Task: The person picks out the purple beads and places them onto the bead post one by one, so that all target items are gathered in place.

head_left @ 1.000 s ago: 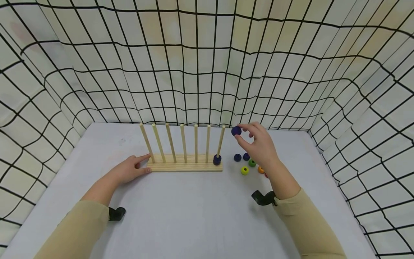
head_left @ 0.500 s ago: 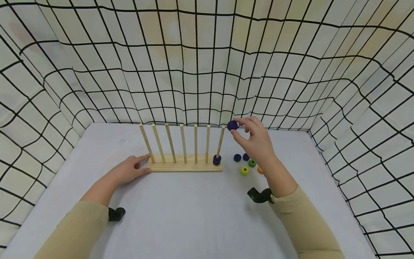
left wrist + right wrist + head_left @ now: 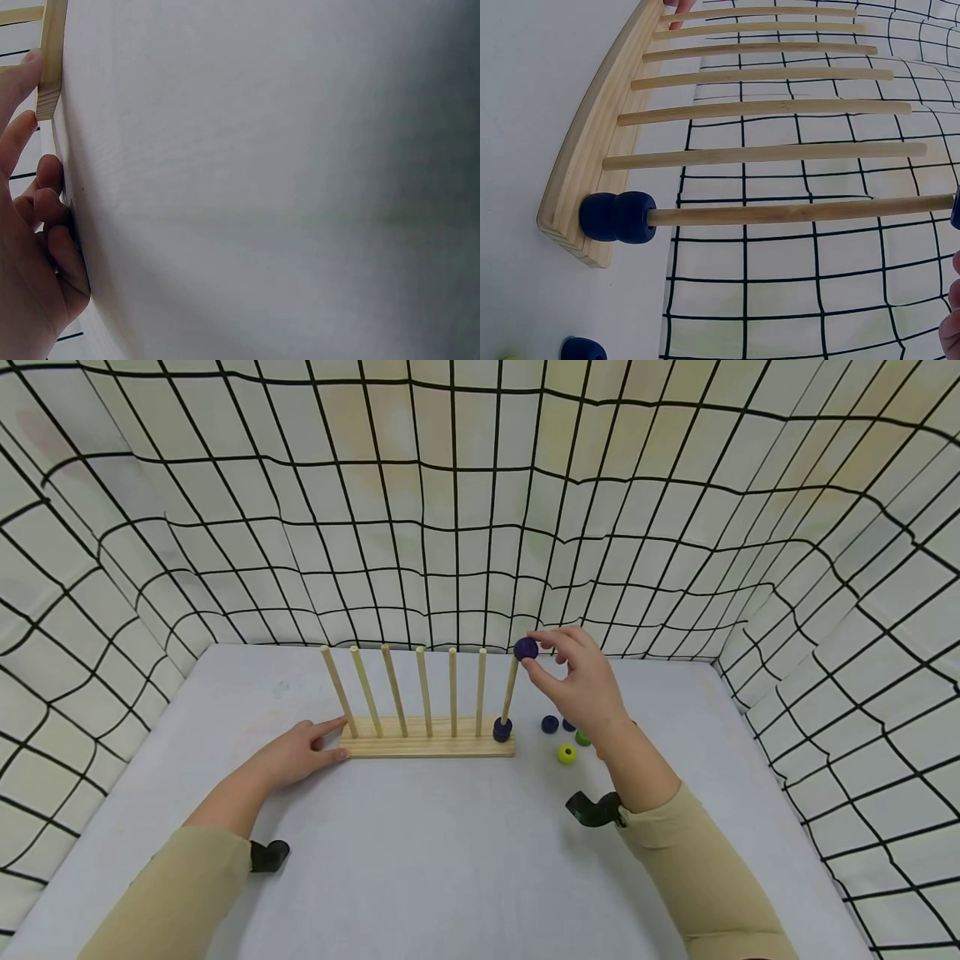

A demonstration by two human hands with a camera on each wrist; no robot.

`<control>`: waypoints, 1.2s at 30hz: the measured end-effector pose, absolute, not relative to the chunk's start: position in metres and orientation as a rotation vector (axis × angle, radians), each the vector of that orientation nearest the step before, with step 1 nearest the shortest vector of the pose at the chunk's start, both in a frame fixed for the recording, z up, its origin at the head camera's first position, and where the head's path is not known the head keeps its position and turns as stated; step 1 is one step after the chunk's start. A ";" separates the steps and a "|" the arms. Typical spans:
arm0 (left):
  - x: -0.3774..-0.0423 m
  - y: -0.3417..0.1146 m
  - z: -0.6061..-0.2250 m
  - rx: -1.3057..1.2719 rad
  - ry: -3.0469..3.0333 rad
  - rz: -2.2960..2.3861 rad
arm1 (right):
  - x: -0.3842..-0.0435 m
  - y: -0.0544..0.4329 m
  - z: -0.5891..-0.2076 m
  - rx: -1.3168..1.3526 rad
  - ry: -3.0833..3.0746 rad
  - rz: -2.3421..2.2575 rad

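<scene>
A wooden stand [image 3: 420, 749] with a row of upright pegs sits on the white table. My left hand [image 3: 300, 752] holds its left end, thumb at the front and index finger behind. In the left wrist view the other fingers [image 3: 66, 255] curl beside the end of the base. My right hand [image 3: 585, 681] pinches a dark blue bead [image 3: 526, 649] between thumb and fingertips, right at the top of the rightmost peg [image 3: 802, 213]. Two more blue beads [image 3: 619, 217] are stacked at the foot of that peg. The other pegs are bare.
Loose beads lie right of the stand: blue [image 3: 550, 724], yellow-green [image 3: 566, 754] and a green one [image 3: 582, 738] partly behind my right forearm. A black net [image 3: 457, 527] surrounds the table at the back and both sides.
My right hand has moved left and slightly up with the blue bead, from beside the rightmost peg to its tip. The forearm now hides the orange bead. My left hand has stayed put.
</scene>
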State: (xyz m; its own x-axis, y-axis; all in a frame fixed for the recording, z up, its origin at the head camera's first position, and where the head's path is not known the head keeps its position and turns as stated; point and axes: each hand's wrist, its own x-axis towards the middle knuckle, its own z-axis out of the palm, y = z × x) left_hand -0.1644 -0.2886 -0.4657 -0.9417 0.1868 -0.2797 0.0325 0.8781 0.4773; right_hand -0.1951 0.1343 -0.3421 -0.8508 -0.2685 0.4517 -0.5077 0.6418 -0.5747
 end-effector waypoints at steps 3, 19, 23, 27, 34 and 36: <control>-0.165 -0.289 -0.466 0.161 2.727 0.688 | -0.196 0.132 -0.342 0.637 -2.527 1.034; -0.164 -0.288 -0.463 0.156 2.715 0.696 | -0.197 0.127 -0.343 0.637 -2.555 1.047; -0.164 -0.287 -0.463 0.155 2.714 0.692 | -0.197 0.126 -0.343 0.636 -2.567 1.039; -0.164 -0.287 -0.463 0.157 2.715 0.696 | -0.198 0.125 -0.344 0.641 -2.571 1.037; -0.163 -0.287 -0.462 0.168 2.721 0.695 | -0.199 0.125 -0.348 0.626 -2.598 1.036; -0.163 -0.287 -0.462 0.167 2.720 0.695 | -0.198 0.125 -0.349 0.619 -2.599 1.037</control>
